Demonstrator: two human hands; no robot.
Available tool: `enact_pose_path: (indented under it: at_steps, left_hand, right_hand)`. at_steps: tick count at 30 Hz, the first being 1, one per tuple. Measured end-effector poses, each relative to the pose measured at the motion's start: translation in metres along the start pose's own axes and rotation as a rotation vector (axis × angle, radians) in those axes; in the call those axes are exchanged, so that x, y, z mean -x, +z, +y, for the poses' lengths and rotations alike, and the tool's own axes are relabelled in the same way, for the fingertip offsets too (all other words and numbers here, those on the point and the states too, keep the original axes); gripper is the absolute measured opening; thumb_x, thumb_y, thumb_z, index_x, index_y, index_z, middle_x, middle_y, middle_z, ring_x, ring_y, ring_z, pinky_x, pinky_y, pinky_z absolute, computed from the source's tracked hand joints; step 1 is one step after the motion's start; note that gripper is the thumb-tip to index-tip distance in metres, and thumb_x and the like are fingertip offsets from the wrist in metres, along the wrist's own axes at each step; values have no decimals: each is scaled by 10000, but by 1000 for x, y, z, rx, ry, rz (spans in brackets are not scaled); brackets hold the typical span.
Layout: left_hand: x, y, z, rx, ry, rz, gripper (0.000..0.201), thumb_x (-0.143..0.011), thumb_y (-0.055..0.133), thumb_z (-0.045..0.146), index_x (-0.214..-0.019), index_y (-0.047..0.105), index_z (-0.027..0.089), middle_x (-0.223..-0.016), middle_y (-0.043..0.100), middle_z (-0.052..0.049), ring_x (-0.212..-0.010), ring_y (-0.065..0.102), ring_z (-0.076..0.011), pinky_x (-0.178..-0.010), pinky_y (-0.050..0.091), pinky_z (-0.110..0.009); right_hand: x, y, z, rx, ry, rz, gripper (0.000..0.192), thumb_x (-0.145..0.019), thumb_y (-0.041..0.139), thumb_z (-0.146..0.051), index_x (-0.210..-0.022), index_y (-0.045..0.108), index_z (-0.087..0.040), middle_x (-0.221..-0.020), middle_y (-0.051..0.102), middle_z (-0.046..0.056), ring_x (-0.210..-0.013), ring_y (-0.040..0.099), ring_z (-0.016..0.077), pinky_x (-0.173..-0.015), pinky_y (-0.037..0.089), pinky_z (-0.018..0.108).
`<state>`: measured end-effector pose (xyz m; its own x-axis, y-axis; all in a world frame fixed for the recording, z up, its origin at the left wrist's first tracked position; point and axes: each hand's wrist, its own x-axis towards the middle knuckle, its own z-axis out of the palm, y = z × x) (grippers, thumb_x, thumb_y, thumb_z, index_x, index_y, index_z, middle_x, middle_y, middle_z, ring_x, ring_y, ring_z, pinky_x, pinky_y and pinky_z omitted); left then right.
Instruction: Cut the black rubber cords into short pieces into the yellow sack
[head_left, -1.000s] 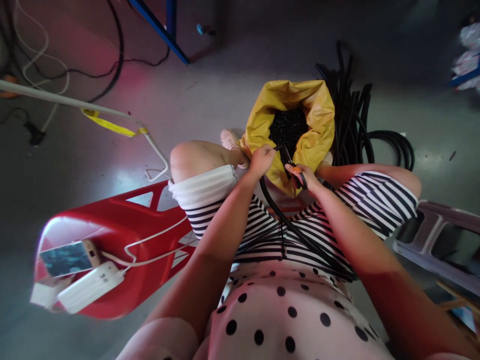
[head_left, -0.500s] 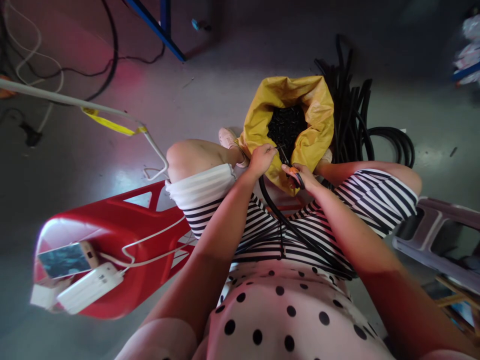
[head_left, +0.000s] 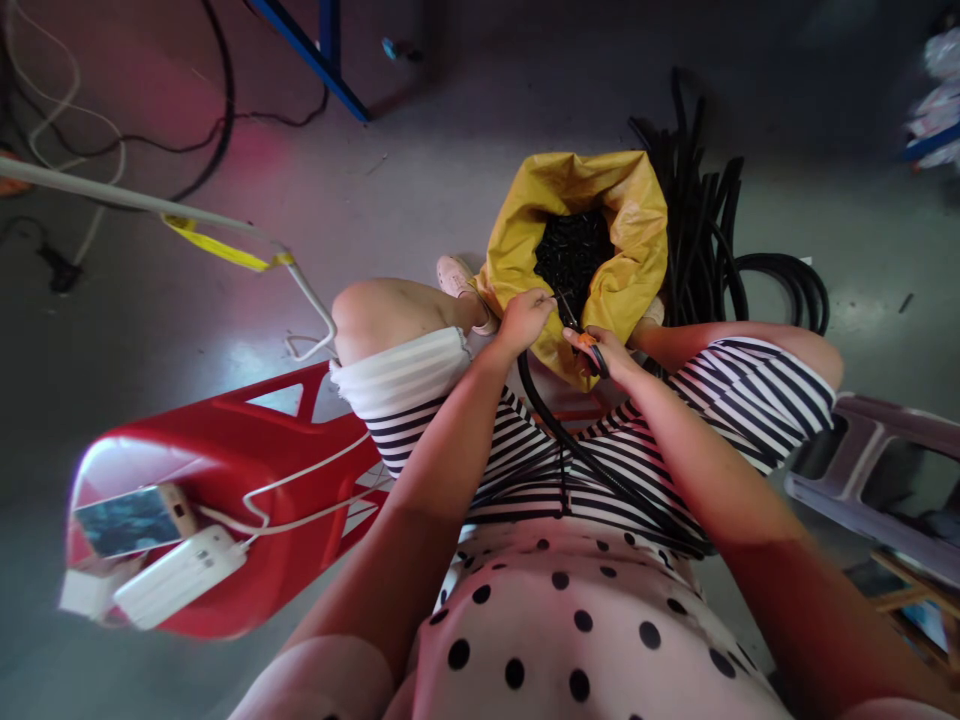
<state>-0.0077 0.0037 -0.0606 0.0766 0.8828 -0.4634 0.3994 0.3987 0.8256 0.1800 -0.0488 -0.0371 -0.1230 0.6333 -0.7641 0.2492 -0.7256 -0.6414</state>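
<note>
My left hand (head_left: 526,318) is closed round a black rubber tube (head_left: 534,392), which curves up from my lap. In my right hand (head_left: 611,352) is a pair of scissors (head_left: 596,358) with orange and black handles. Their blades point up and left, close to my left fingertips; how far apart they are is too small to tell. Both hands are over the near rim of a yellow sack (head_left: 517,220) with its mouth folded open. Inside it lies a heap of short black pieces (head_left: 574,250).
Long black tubes (head_left: 686,220) lie on the floor right of the sack, some coiled. On my left, a red stool (head_left: 292,510) bears a phone (head_left: 131,520) and a white power bank (head_left: 184,575) with cables. A grey stool (head_left: 862,450) stands at right. Cables and a blue frame (head_left: 319,55) are beyond.
</note>
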Motion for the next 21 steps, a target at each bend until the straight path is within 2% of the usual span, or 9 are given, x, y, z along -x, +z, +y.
enact_pose_path:
  at_steps: [11,17,21]
  left_hand:
    - [3,-1,2,-39,25,-55,278,-984,613,263,-719,537,223,-661,508,20,-683,520,-167,-701,425,-295]
    - [5,-3,4,-168,110,-124,203,-979,607,219,-784,661,204,-725,630,-15,-808,624,-205,-822,490,-319]
    - [2,-3,1,-193,114,-119,221,-975,613,219,-757,646,210,-722,625,-19,-791,609,-209,-827,487,-324]
  right_hand:
    - [-1,-1,1,60,2,9,557,-887,886,-671,-835,532,-244,-621,565,-43,-535,558,137,-484,432,231]
    - [-2,0,4,76,-1,-14,597,-889,844,-753,-830,534,-246,-623,572,-36,-542,553,142,-490,421,237]
    - [-2,1,8,136,-24,2,637,-888,836,-785,-769,519,-245,-568,553,-28,-516,551,145,-480,412,236]
